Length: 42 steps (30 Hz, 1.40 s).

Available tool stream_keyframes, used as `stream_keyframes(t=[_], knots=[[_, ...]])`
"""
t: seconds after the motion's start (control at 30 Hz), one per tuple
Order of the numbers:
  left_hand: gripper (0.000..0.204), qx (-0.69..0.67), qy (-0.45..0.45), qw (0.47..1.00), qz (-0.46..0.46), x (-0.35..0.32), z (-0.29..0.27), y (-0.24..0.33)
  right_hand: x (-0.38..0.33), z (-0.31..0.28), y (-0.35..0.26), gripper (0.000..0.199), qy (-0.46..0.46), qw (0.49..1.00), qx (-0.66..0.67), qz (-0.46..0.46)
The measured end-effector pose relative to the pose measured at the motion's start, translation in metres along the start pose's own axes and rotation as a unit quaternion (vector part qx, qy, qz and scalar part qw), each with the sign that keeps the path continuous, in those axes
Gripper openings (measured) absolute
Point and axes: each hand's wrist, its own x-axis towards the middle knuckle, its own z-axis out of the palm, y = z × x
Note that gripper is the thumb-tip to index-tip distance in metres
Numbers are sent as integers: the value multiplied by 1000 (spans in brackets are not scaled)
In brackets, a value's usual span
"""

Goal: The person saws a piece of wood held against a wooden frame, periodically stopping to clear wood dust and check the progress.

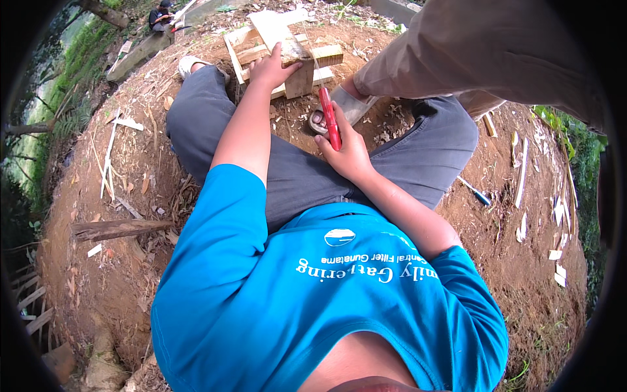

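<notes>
Bare earth (91, 274): slopes away outdoors, brown and littered with shavings and thin strips of wood, with greenery along both sides.
Pale board (271, 27): lies ahead of the crossed legs, near the top of the view, over a low group of wooden slats (249, 55); exact contact underneath hidden.
Left hand (269, 70): rests on the near end of the board, index finger stretched forward, thumb out to the right; cannot tell whether gripping or only pressing.
Right hand (347, 149): wraps closely round the red-handled tool (330, 119), thumb along the side.
Tool tip: reaches forward as something thin, just beside the right edge of the board; too fine to tell whether toothed.
Board handling: looks light, stiff and dry, apt to split along the grain; best held flat by the long edges, clear of the metal.
Tool handling: seems light, with a smooth handle, perhaps slippery when sweaty; best held well back on the red part.
Close by: another person's sandalled foot (356, 108), just beyond the right hand.
Off right: a dark-handled tool (482, 197), on the earth.
</notes>
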Motion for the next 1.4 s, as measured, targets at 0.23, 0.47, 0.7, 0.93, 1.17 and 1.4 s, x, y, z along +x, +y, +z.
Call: stream_keyframes(t=[0.23,0.47,0.7,0.93,1.17,1.4], knots=[[100,0,1,1000,-1,-2,0,-6,-1,-1,0,85,-17,1000,3,-12],[99,-7,-21,1000,-17,-5,-8,2,-2,4,14,95,0,993,-93,-77],[103,7,-24,999,-31,-4,-6,-1,-1,7,13,97,-45,979,-174,-97],[110,18,-35,998,-39,3,0,4,-3,-1,6,89,-49,998,-4,-30],[105,53,-35,997,-34,12,9,-6,-1,2,15,84,-54,997,49,-31],[98,31,14,999,15,18,9,-1,1,6,25,86,-45,996,74,-27]])
